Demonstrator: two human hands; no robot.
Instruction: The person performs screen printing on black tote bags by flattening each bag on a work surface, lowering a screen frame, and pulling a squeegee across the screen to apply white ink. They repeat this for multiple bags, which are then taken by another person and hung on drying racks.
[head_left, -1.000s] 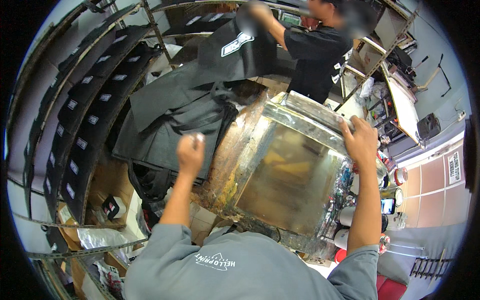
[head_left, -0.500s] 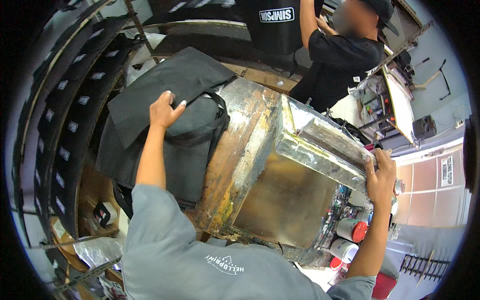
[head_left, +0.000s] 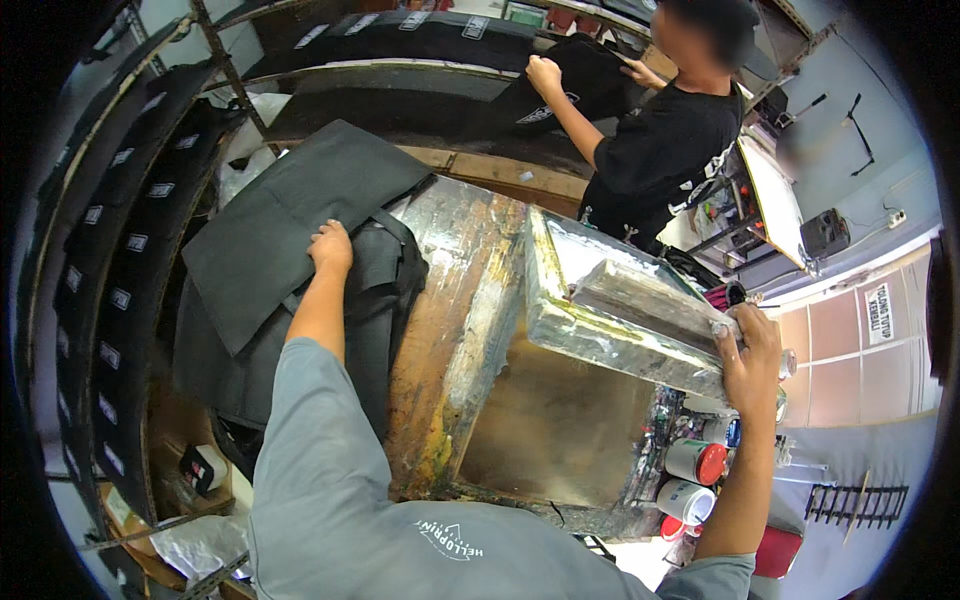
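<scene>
My left hand (head_left: 331,246) is on the upper piece of a pile of flat black fabric bags (head_left: 290,215), its fingers closed at the edge of that bag. Straps and loose folds show beside the hand. On the right, my right hand (head_left: 752,350) grips the end of a raised, ink-stained screen-printing frame (head_left: 630,355). A wooden squeegee (head_left: 640,300) lies inside the frame, near my thumb. Below the frame is a shiny brownish printing board (head_left: 555,430) on a paint-smeared table (head_left: 435,340).
Curved-looking racks (head_left: 130,270) with printed black pieces line the left. Across the table, a co-worker (head_left: 665,130) in black holds a black printed piece (head_left: 570,85) over the far rack. Ink tubs (head_left: 690,460) stand near my right forearm.
My left hand has closed on the upper black bag. The co-worker has lowered a printed piece toward the far rack. My right hand stays on the raised frame; the whole view has shifted.
</scene>
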